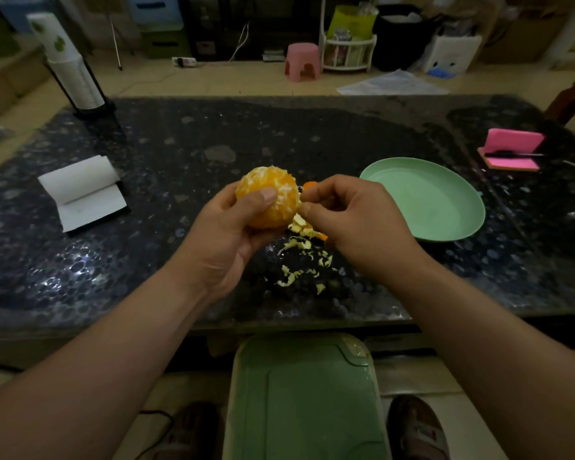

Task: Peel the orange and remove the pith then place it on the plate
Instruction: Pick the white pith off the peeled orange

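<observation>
**Pith at the orange's 3 o'clock edge, right under your pinch**

Your left hand [233, 224] cradles the round, mostly peeled orange [268, 197] above the dark speckled stone worktop [146, 260], with the thumb pressed across its near face and the other fingers wrapped behind. The fruit is held clear of the worktop, not resting on it. White pith still flecks its upper and right faces; the lower near face looks cleaner.

Your right hand [352, 217] comes in from 3 o'clock. Its thumb and forefinger are pinched together right against the orange's right edge, apparently gripping a shred of pith, though the shred itself is too small to make out. The other right fingers are curled in loosely.

What matters for the next pull is that the pith patch lies directly at the tips of your right fingers, on the side of the fruit facing them, so drawing away toward 3 o'clock should strip it. The remaining patches sit at the orange's 12 o'clock, so you will probably need the left hand to roll the fruit to bring them round.

Pale pith scraps [299, 260] and a little orange rind lie on the worktop below, at 6 o'clock from the fruit. The round pale green plate [445, 227] waits bare at 3 o'clock, beyond your right hand, which is the nearer hand to it.
</observation>
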Available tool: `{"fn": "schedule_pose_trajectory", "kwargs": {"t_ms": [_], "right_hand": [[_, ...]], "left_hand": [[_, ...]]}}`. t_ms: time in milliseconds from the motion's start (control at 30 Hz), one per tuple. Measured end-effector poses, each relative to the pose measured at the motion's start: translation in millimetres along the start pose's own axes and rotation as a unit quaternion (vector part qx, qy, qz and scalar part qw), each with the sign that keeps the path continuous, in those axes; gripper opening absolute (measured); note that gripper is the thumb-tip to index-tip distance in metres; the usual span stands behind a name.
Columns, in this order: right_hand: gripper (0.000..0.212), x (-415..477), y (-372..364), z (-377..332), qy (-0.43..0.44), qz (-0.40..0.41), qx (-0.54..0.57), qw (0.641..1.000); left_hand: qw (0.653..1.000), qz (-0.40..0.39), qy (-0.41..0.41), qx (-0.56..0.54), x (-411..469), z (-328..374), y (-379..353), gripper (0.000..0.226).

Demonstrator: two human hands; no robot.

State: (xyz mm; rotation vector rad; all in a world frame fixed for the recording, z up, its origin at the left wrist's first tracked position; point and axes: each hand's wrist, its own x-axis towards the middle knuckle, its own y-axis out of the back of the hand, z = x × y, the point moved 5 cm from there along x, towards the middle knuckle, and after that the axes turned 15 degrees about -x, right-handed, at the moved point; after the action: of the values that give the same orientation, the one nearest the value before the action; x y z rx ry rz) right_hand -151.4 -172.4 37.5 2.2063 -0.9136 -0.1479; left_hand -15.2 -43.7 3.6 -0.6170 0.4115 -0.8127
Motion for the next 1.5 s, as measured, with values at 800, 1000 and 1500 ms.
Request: {"fn": "schedule_pose_trajectory", "kwargs": {"t_ms": [800, 1000, 1500], "right_hand": [[0.014, -4.2, -1.6, -1.3, 0.032, 0.02, -0.074, 0.997], [0.015, -3.1, -1.8, -0.6, 0.031, -0.015, -0.027, 0.999], [0.008, -2.0, 4.2, -2.1, 0.021, -0.044, 0.055, 0.997]], "left_hand": [[0.994, -0.007, -0.034, 0.102, -10.1, -1.2, -10.2, 0.057], [0.999, -0.017, 0.017, 0.048, -7.2, -1.3, -4.9, 0.057], [0.993, -0.044, 0.096, -0.061, -8.5, -2.7, -2.0, 0.054]]}}
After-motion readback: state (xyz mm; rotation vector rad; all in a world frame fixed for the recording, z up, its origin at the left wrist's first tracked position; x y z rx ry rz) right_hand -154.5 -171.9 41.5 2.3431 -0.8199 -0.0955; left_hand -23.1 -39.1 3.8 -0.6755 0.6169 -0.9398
